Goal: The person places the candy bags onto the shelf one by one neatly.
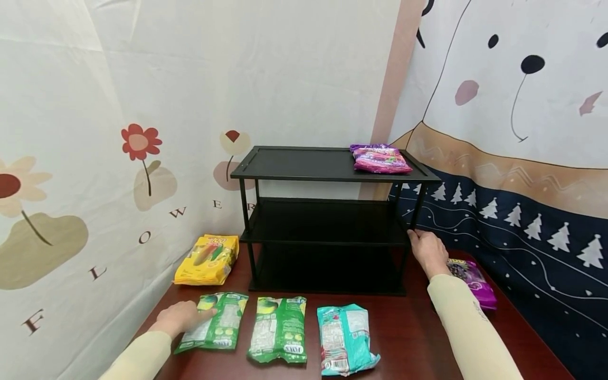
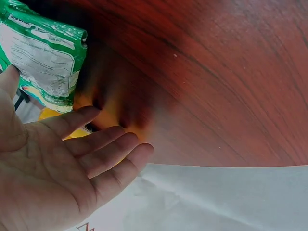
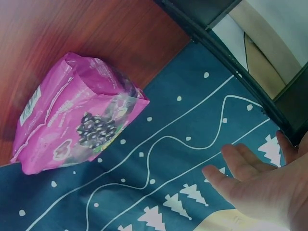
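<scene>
My left hand [image 1: 178, 318] is at the left end of a green snack bag [image 1: 220, 322] that lies on the table. In the left wrist view its fingers [image 2: 113, 178] are loosely spread, with the green bag beside the thumb. At the right end of a black three-tier shelf [image 1: 328, 243], my right hand [image 1: 429, 252] has its fingertips right at the corner post by the middle tier. Its fingers [image 3: 236, 163] look fairly straight in the right wrist view. Behind that wrist lies a purple bag [image 3: 82, 120] with dark grapes printed on it.
Another green bag [image 1: 278, 330] and a teal bag [image 1: 345, 338] lie in front of the shelf. A yellow bag [image 1: 207, 259] sits left of it. On the top tier rests a pink-purple packet [image 1: 380, 158]. Printed cloth walls [image 1: 304, 79] enclose the table [image 1: 404, 343].
</scene>
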`<act>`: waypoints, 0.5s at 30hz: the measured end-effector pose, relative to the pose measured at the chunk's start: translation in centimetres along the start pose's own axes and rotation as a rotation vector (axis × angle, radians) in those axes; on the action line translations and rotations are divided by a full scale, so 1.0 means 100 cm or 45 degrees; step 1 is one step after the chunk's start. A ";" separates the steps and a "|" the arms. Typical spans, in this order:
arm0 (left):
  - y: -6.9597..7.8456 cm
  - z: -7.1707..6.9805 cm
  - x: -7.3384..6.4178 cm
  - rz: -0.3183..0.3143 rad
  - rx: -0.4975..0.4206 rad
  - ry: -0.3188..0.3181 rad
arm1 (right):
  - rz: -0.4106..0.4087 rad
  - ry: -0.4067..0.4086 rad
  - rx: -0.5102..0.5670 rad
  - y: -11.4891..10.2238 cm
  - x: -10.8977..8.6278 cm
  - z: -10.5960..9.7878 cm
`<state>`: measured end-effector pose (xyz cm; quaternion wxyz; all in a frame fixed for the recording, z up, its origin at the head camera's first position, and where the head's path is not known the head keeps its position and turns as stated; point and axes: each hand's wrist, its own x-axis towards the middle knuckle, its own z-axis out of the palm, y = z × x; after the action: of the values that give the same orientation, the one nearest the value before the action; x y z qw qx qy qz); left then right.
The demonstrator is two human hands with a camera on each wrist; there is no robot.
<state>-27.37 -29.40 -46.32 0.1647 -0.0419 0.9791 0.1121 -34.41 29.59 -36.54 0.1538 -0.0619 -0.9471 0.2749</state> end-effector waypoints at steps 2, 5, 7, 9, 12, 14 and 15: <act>0.001 -0.001 0.000 0.006 -0.013 0.005 | 0.002 -0.003 0.002 0.000 0.000 0.000; 0.003 -0.002 0.001 0.015 -0.054 0.019 | 0.011 -0.014 0.006 -0.001 0.001 0.000; 0.004 -0.002 0.001 0.026 -0.083 0.027 | 0.016 -0.020 0.009 -0.002 0.000 0.000; 0.005 -0.003 0.002 0.034 -0.108 0.031 | 0.018 -0.021 0.010 -0.002 0.000 0.000; 0.006 -0.004 0.003 0.041 -0.135 0.046 | 0.018 -0.012 0.007 -0.003 -0.001 0.000; 0.007 -0.004 0.004 0.044 -0.147 0.063 | 0.017 -0.005 0.007 -0.003 -0.001 0.000; 0.007 -0.005 0.004 0.048 -0.151 0.076 | 0.015 -0.004 0.007 -0.003 -0.001 0.000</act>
<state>-27.98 -28.84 -45.88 0.1304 -0.0366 0.9758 0.1716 -34.29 29.35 -36.40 0.1510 -0.0665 -0.9461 0.2786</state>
